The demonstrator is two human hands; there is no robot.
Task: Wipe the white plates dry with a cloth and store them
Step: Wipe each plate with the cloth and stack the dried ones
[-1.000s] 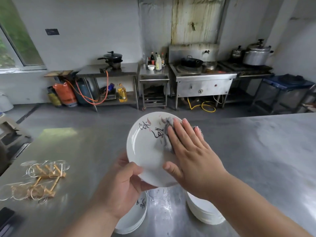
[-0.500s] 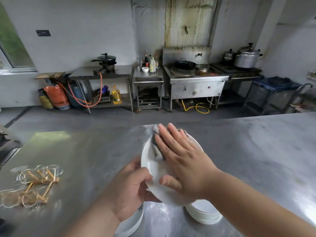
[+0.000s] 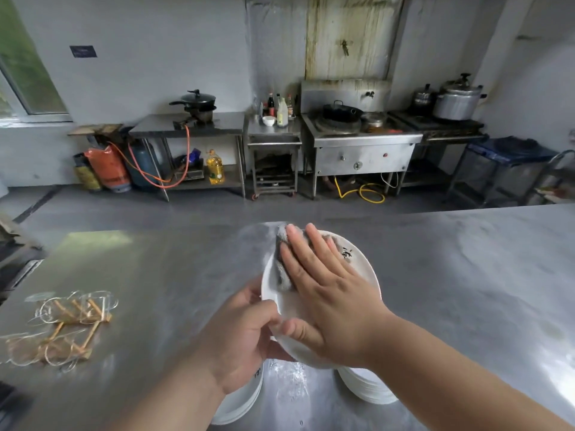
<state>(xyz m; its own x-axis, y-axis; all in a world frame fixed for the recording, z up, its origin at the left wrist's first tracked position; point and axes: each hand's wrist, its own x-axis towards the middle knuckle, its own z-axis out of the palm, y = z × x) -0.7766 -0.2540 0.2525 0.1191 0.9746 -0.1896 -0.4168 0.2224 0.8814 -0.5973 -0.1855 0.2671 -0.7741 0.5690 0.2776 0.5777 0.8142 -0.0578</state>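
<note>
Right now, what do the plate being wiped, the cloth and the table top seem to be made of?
Plate: likely glazed ceramic or porcelain, smooth white with black brush characters; melamine can't be ruled out.
Cloth: soft woven or microfibre fabric, matte grey and fuzzy, bunched in folds.
Table: apparently stainless steel, brushed silver-grey with dull reflections and smears.

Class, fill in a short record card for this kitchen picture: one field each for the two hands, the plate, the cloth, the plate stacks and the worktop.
left hand: grips the plate by its lower left rim
right hand: fingers straight, presses the cloth onto the plate's face
plate: white with black brush marks, held tilted above the worktop
cloth: grey, bunched under the right fingers
stacks: left stack and right stack of white plates, on the worktop beneath the arms
worktop: steel
</note>
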